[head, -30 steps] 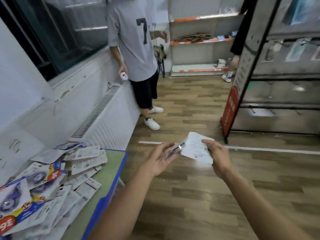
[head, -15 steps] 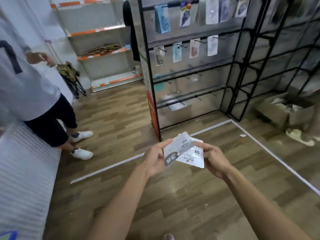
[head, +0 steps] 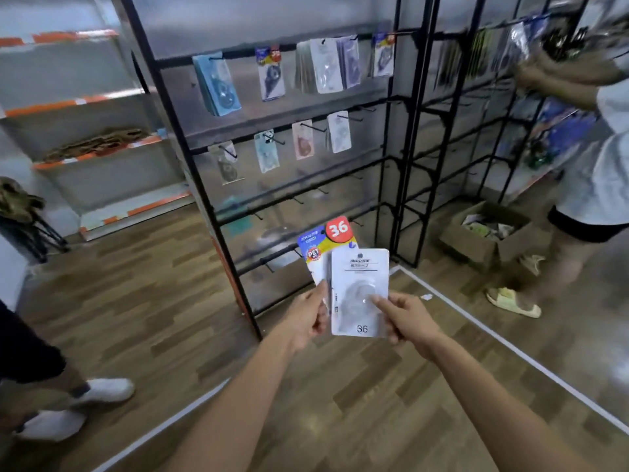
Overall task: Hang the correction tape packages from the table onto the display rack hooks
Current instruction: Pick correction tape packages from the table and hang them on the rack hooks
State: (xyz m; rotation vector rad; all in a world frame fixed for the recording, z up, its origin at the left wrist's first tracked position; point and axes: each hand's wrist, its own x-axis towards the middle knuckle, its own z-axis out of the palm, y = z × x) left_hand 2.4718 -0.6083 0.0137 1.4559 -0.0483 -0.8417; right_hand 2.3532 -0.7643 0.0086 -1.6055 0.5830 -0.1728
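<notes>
Two packs held up before the rack, none hung yet.

At frame centre the left hand (head: pixel 308 321) pinches the colourful pack (head: pixel 323 247) by its lower edge, and the right hand (head: pixel 406 318) grips the white pack (head: pixel 360 291) in front of it, thumb on the blister. The rack (head: pixel 289 158) stands behind, with bare hooks (head: pixel 296 200) in its lower rows. The overlapping packs could snag or slip as one is lifted to a hook. At right, an open cardboard box (head: pixel 490 247) holds more packets, too blurred to identify.

White correction tape package (head: pixel 360 291) upright, overlapping blue-yellow package (head: pixel 320 245).
</notes>
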